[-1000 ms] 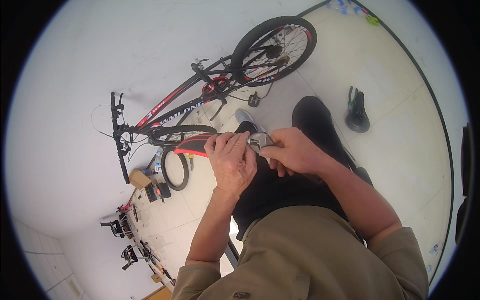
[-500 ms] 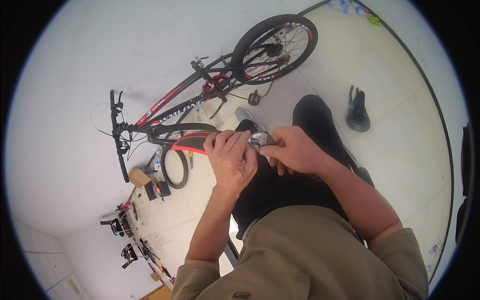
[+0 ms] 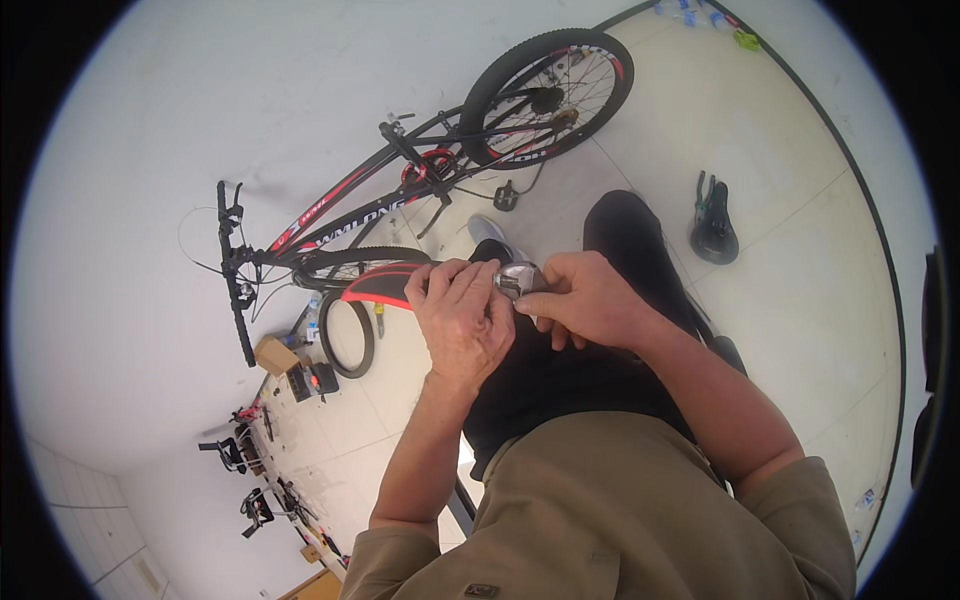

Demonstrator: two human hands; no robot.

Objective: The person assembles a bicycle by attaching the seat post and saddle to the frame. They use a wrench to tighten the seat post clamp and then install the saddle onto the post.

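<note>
My left hand (image 3: 462, 320) and my right hand (image 3: 585, 298) meet in front of me over my dark trousers. Between their fingertips sits a small shiny metal part (image 3: 517, 278), gripped from both sides. A red and black strip (image 3: 378, 286) sticks out to the left from under my left hand; what it belongs to is hidden. Just beyond the hands stands a black and red bicycle (image 3: 420, 190) against the white wall, its front wheel gone.
A black bicycle saddle (image 3: 714, 232) lies on the tiled floor at the right. A loose tyre (image 3: 346, 336), a cardboard box (image 3: 272, 355) and small tools sit by the wall on the left. Further bicycles (image 3: 250, 470) stand far down the wall.
Both hands have stayed together on the metal part and shifted only slightly. The bicycle and the floor items have not moved.
</note>
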